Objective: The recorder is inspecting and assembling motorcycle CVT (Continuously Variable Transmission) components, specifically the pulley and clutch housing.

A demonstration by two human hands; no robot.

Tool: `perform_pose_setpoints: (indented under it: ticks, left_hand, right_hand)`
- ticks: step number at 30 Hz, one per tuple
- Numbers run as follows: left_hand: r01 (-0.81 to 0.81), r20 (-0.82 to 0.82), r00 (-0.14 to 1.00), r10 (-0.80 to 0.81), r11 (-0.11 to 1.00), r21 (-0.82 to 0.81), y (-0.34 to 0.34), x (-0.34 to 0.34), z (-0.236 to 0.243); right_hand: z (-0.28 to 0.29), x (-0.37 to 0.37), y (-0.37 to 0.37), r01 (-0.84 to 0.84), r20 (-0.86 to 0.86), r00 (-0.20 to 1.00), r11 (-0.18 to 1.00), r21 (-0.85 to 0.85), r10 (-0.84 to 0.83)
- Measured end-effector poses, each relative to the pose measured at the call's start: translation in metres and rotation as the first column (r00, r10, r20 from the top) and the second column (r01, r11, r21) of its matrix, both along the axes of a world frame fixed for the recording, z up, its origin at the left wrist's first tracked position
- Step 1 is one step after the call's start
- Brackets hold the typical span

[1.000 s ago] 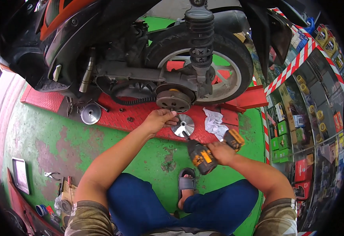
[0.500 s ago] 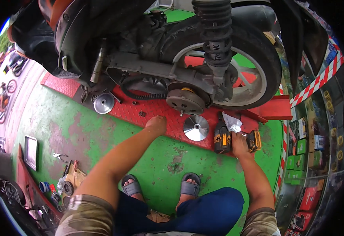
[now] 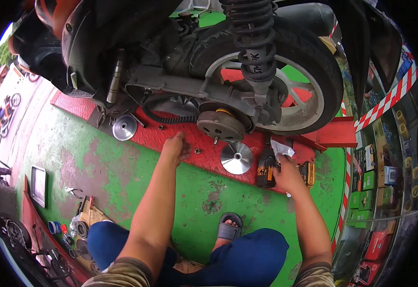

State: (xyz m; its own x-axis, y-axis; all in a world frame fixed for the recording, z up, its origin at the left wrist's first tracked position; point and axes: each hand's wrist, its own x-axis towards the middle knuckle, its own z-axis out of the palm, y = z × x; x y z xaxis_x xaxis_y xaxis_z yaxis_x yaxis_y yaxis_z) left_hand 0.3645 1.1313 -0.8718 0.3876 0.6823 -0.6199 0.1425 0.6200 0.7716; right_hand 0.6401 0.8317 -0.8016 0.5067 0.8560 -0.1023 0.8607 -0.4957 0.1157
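At the left of the frame, a metal tray (image 3: pixel 39 186) lies on the green floor (image 3: pixel 108 177), pliers (image 3: pixel 74 192) near it. Left of centre, a shiny disc (image 3: pixel 124 127) sits by the red platform (image 3: pixel 149 137). The left hand (image 3: pixel 174 148) is over the platform's edge, its grip loosely spread. Near it lies a small nut (image 3: pixel 197 151), below the round drum (image 3: pixel 220 127). Right of centre, a conical disc (image 3: pixel 237 158) rests beside the power driver (image 3: pixel 266 168). The right hand (image 3: pixel 289 176) covers the driver's handle, fingers near a white cloth (image 3: pixel 282 149); whether its grip is closed, I cannot tell.

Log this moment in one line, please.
Left hand: near red platform | Right hand: at power drill, by white cloth | Silver disc: between hands
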Motion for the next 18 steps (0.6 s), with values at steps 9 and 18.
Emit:
perform_pose_setpoints:
  ticks: [9,18]
  left_hand:
    - [0.012,0.392,0.919,0.043,0.991,-0.136,-0.054,0.03,0.13]
    - [-0.105,0.377,0.915,0.142,0.987,-0.118,-0.076,0.019,0.106]
  right_hand:
    - [0.027,-0.102,0.133,0.582,-0.811,-0.501,0.811,-0.059,0.301]
    - [0.032,-0.129,0.114,0.626,-0.9,-0.395,0.771,-0.116,0.185]
